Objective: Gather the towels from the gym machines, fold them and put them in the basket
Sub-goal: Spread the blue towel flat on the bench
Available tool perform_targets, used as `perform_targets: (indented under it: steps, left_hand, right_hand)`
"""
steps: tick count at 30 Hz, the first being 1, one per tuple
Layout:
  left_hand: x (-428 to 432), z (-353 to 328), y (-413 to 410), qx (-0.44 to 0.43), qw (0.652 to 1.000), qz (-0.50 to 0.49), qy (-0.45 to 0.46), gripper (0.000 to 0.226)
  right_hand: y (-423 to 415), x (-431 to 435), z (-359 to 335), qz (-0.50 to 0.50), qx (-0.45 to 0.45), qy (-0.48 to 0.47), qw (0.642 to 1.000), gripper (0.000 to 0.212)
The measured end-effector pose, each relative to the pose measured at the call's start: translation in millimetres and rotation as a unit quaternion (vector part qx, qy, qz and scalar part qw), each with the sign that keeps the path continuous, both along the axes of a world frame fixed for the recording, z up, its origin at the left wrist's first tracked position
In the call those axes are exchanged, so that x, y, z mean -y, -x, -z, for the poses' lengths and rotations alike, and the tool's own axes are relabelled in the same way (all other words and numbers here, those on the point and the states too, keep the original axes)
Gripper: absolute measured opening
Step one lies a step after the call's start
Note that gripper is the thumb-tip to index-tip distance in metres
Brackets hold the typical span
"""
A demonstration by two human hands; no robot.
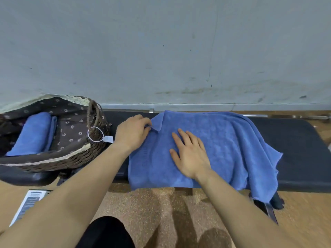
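My left hand (132, 135) pinches the turned-up 10 o'clock corner of the blue towel (223, 140). My right hand (189, 154) lies flat on it, fingers spread. The towel drapes the black table (295, 140). At its 9 o'clock, the wicker basket (53, 164) holds a folded towel (34, 135).

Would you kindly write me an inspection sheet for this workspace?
Surface: black padded bench.
Job's things: blue towel spread on the bench, right edge hanging off; folded towel inside wicker basket.
Clutter: white tag on the basket handle; printed sheet on the floor.
Hands: left hand pinches the spread towel's corner; right hand rests flat on it.
Cables: nothing seen.
Surroundings: grey wall, speckled floor.
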State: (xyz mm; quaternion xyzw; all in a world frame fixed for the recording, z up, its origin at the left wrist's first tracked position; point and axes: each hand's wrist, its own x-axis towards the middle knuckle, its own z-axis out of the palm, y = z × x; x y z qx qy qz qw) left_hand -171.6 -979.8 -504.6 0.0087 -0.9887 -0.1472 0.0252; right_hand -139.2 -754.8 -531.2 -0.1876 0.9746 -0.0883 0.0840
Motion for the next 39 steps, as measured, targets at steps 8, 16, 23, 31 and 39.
perform_targets:
  steps: [8,16,23,31,39]
  left_hand:
    - [17.2,-4.0,57.4,0.000,0.980,-0.186,-0.070,0.016]
    - [2.0,3.7,44.2,-0.016,0.977,-0.209,-0.047,0.030]
    - [-49.3,17.4,-53.9,-0.022,0.987,-0.121,-0.106,0.060]
    - [-17.9,32.3,-67.2,0.108,0.991,-0.030,0.073,0.080]
    - [-106.3,-0.6,-59.5,0.062,0.997,0.044,-0.006,0.069]
  right_hand:
    - [-1.1,3.6,7.5,0.006,-0.024,0.002,1.000,0.066]
    - [5.8,1.6,7.0,0.006,0.008,0.016,1.000,0.077]
    - [11.0,11.7,10.5,0.003,0.022,0.002,1.000,0.072]
    - [6.1,7.3,-7.0,0.012,0.064,0.020,0.998,0.069]
    - [-7.3,-109.6,-38.4,0.192,-0.041,0.084,0.977,0.060]
